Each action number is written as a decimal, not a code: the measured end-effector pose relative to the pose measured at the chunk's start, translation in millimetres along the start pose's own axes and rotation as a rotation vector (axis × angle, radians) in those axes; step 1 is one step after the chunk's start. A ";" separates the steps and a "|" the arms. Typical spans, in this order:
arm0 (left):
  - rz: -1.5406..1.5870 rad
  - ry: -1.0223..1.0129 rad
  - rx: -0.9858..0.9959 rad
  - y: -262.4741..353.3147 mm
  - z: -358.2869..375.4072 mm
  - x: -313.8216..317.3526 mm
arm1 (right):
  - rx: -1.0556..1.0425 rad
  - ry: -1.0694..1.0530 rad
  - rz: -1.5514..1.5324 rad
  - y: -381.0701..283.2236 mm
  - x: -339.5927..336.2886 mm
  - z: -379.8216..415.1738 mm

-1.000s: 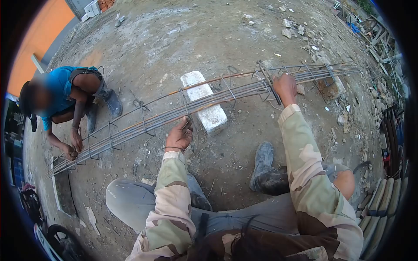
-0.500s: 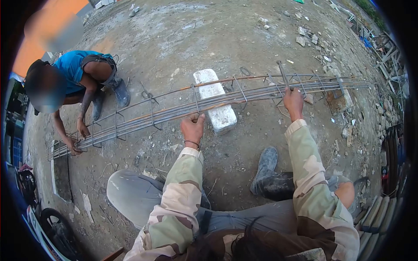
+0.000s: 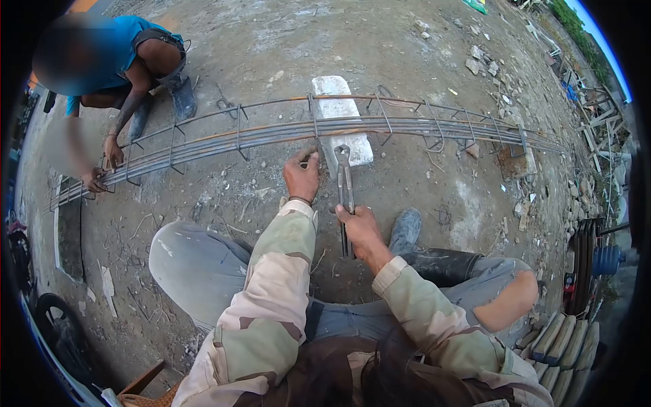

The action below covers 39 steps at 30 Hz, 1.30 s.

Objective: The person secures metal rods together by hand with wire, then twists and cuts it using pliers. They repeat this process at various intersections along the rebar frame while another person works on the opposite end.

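Note:
A long cage of steel bars (image 3: 271,133) with wire-like stirrups crosses the view, resting on a white block (image 3: 332,107). My right hand (image 3: 363,232) is closed around the handles of metal pincers (image 3: 344,176), whose jaws point up at the near end of the block. Just below the bars, my left hand (image 3: 302,178) has its thumb and forefinger pressed near each other; anything between them is too small to make out.
At the left a co-worker in a blue shirt (image 3: 146,41) squats with both hands at the cage's left end. Blocks (image 3: 519,163) also support its right part. Rubble (image 3: 478,60) and wood scraps lie at the right.
My right hand has moved left and toward me, bringing the pincers away from the cage's right part. My left hand has come slightly off the bars. The view has shifted a little.

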<state>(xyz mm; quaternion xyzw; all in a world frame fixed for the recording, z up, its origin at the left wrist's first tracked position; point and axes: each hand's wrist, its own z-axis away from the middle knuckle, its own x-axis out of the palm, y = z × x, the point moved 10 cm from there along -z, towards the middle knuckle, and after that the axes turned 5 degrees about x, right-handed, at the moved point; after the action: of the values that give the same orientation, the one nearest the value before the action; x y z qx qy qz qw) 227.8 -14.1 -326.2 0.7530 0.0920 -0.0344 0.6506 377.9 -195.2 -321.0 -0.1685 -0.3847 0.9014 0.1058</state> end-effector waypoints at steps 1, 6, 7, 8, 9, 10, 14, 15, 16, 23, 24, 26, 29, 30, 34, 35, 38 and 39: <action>0.006 0.006 0.002 10.9 -3.7 -8.1 | 0.051 0.021 0.048 5.3 0.5 0.3; -0.005 -0.197 -0.315 1.6 -12.8 -3.5 | 0.000 0.052 0.412 -24.9 4.5 17.2; 0.002 -0.195 -0.312 -4.9 -14.5 -1.5 | -0.031 0.028 0.487 -28.1 9.5 16.9; -0.030 -0.171 -0.279 -11.0 -18.0 -1.4 | -0.038 0.032 0.492 -30.0 10.1 15.4; -0.061 -0.145 -0.248 -17.2 -21.8 -3.0 | -0.004 -0.019 0.427 -27.1 13.8 13.0; -0.053 -0.137 -0.247 -8.5 -20.6 -6.6 | 0.033 -0.070 0.364 -24.5 18.5 12.2; -0.134 -0.098 -0.290 12.6 -14.0 -15.9 | 0.196 -0.199 0.091 -46.1 29.9 32.5; -0.187 -0.078 -0.267 14.2 -15.8 -17.3 | 0.233 -0.268 0.055 -44.1 35.0 29.7; -0.180 -0.076 -0.266 21.6 -15.9 -19.1 | 0.270 -0.337 0.017 -42.0 41.1 28.1; -0.055 -0.105 -0.326 21.8 -12.9 -13.3 | 0.252 -0.407 -0.092 -53.2 50.5 18.9; 0.008 -0.112 -0.380 27.3 -9.9 -14.6 | 0.248 -0.432 -0.113 -54.7 51.3 19.3; -0.072 -0.119 -0.333 18.8 -14.8 -13.0 | 0.247 -0.455 -0.135 -54.1 50.4 21.1; -0.223 -0.125 -0.254 26.4 -19.4 -18.8 | 0.258 -0.452 -0.134 -53.8 47.2 21.1; -0.292 -0.127 -0.227 32.4 -19.8 -21.7 | 0.250 -0.461 -0.117 -54.5 46.2 20.6; -0.311 -0.077 -0.278 34.8 -14.6 -23.8 | 0.243 -0.469 -0.088 -62.0 44.3 19.7; -0.304 -0.077 -0.281 34.0 -14.3 -23.0 | 0.243 -0.470 -0.087 -63.8 43.8 21.8; -0.271 -0.094 -0.286 35.7 -15.1 -25.5 | 0.222 -0.466 -0.042 -69.0 42.3 24.0; -0.245 -0.116 -0.286 37.4 -14.8 -24.2 | 0.239 -0.469 -0.031 -65.1 42.4 21.0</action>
<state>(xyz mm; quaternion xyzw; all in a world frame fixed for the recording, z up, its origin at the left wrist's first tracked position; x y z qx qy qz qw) 210.0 -6.9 -283.4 0.6328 0.1492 -0.1434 0.7461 334.8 -151.0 -269.4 0.0647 -0.2921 0.9531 0.0466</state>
